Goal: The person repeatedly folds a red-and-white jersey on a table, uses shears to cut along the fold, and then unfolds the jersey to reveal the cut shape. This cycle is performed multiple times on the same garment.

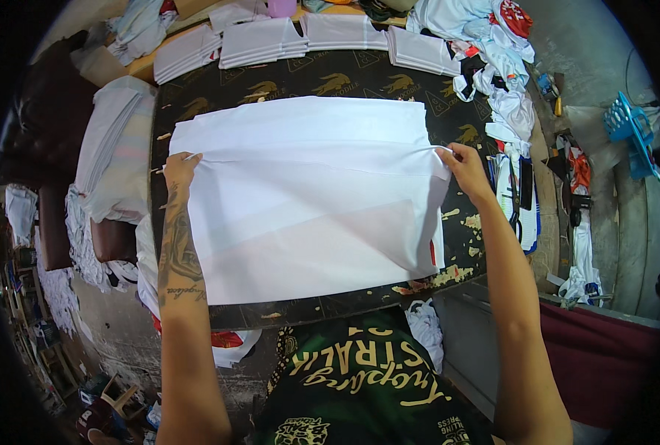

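A white fabric sheet (300,185) stretches between my two hands over a dark, patterned tabletop (271,317). My left hand (179,172) pinches its left edge, and my right hand (465,169) pinches the right edge at about the same height. A shallow ridge runs across the cloth from one hand to the other. Beneath and beyond it lies more white fabric (308,119), flat on the table. Faint pinkish tones show through the lower part, and a small red mark (433,254) sits near the lower right edge.
Folded white fabric stacks (263,46) line the table's far edge. A jumbled garment pile (512,111) lies at the right, with black scissors (515,194) near it. At the left stands a tall stack of white cloth (111,141) beside a dark brown padded seat (48,111). A blue plastic item (630,137) hangs far right.
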`<state>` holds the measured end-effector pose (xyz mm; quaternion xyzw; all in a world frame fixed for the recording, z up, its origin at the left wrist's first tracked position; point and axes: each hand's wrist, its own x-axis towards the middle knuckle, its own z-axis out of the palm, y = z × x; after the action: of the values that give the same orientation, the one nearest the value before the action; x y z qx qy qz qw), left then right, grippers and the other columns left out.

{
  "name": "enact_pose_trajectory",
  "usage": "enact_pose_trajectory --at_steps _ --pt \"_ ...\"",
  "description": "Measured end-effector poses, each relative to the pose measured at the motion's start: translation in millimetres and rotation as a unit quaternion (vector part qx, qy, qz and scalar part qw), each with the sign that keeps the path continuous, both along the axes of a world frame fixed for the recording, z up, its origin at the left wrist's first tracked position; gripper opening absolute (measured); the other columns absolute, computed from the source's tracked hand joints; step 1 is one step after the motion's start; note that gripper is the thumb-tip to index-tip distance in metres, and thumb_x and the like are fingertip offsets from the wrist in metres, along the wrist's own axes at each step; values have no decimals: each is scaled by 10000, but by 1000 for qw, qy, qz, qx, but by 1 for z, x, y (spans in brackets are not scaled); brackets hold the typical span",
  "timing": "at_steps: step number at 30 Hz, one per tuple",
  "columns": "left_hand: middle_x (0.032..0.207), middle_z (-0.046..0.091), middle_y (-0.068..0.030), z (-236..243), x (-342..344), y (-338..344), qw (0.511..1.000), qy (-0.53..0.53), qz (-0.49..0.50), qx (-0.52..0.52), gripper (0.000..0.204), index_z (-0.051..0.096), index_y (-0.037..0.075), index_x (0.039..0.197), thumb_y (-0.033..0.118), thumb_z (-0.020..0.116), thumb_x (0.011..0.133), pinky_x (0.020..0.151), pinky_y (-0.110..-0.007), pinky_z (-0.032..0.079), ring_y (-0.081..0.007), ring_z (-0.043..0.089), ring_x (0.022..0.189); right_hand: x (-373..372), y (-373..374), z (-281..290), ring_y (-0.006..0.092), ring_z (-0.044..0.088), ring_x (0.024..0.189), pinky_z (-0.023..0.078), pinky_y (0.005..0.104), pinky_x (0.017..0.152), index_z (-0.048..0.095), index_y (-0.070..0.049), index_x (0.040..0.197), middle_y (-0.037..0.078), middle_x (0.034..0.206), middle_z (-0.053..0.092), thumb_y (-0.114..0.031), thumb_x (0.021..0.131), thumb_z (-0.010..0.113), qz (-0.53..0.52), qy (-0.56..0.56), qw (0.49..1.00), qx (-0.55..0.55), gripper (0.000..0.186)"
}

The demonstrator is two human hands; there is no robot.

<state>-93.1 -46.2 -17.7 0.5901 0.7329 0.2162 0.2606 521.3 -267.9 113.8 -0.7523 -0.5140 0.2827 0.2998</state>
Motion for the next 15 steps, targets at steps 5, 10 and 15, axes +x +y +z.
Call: enact_pose_trajectory --at_steps 5,10,15 --pt "828 760 -126 -21 4 34 998 51 6 31 416 814 16 1073 382 842 877 747 -379 544 -246 698 759 12 53 -56 137 431 621 372 376 589 647 0 773 30 631 485 -361 973 777 -72 -53 994 -68 433" --pt "854 764 -137 -16 7 40 997 57 3 57 456 796 -14 1067 403 838 886 781 -359 535 -206 700 791 15 86 -78 174 484 618 413 390 610 671 9 791 73 649 570 -381 968 788 -69 -83 991 -83 444" --pt "840 757 -122 -3 8 50 998 61 13 18 463 784 8 1118 397 853 877 762 -351 535 -200 697 771 13 108 -83 178 497 617 420 388 616 680 13 806 76 654 587 -385 967 794 -88 -108 985 -106 444"
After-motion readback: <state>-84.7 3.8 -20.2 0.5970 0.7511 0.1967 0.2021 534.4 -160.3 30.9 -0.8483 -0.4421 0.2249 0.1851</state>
